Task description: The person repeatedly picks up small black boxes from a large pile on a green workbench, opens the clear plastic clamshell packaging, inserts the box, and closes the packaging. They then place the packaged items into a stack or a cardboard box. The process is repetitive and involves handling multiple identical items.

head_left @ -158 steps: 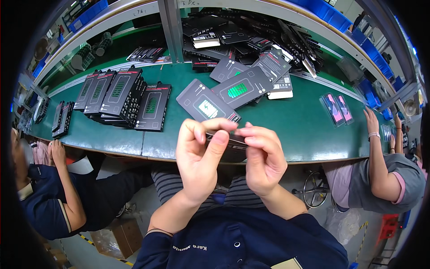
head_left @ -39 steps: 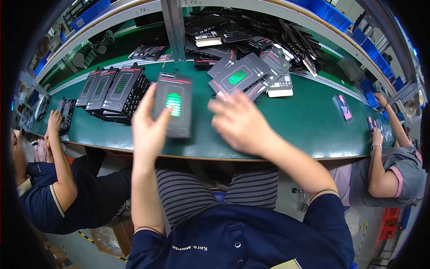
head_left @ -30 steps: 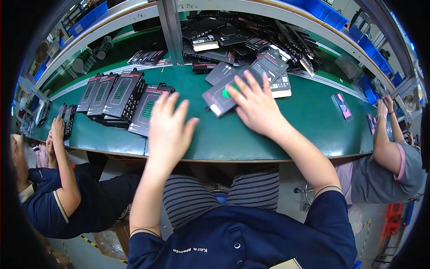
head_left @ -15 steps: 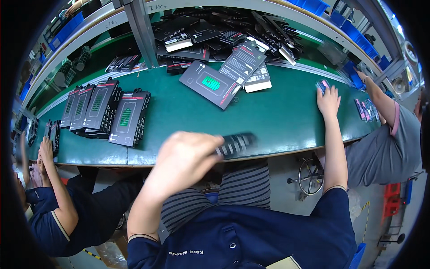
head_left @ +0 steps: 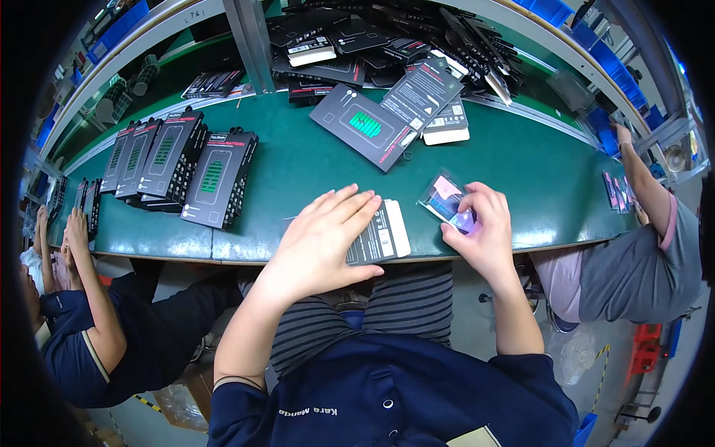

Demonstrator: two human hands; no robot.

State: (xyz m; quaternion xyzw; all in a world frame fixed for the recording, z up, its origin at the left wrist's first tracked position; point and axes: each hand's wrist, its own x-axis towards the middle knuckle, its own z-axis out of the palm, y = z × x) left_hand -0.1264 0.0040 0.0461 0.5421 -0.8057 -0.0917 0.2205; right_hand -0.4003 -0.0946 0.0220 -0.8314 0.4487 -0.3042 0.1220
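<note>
My left hand (head_left: 320,235) lies with its fingers stretched out over a flat dark grey box (head_left: 365,244) at the table's front edge. The box's open white end flap (head_left: 397,227) faces right, and much of the box is hidden beneath the palm. To the right, thumb and fingers of my right hand (head_left: 485,223) pinch a clear plastic pack (head_left: 441,195) with a pink label and a bluish, shiny content. The pack is just right of the box's open end, apart from it.
Farther back lie loose grey boxes (head_left: 354,127) with a green battery print, before a heap of black boxes (head_left: 335,71). Stacked boxes (head_left: 216,179) stand at left. A co-worker's hands (head_left: 74,235) hold boxes at far left; another person's arm (head_left: 644,179) reaches at right.
My right hand has come in from the far right with the plastic pack. The box, blurred in my left hand earlier, now lies at the table edge with that hand flat over it.
</note>
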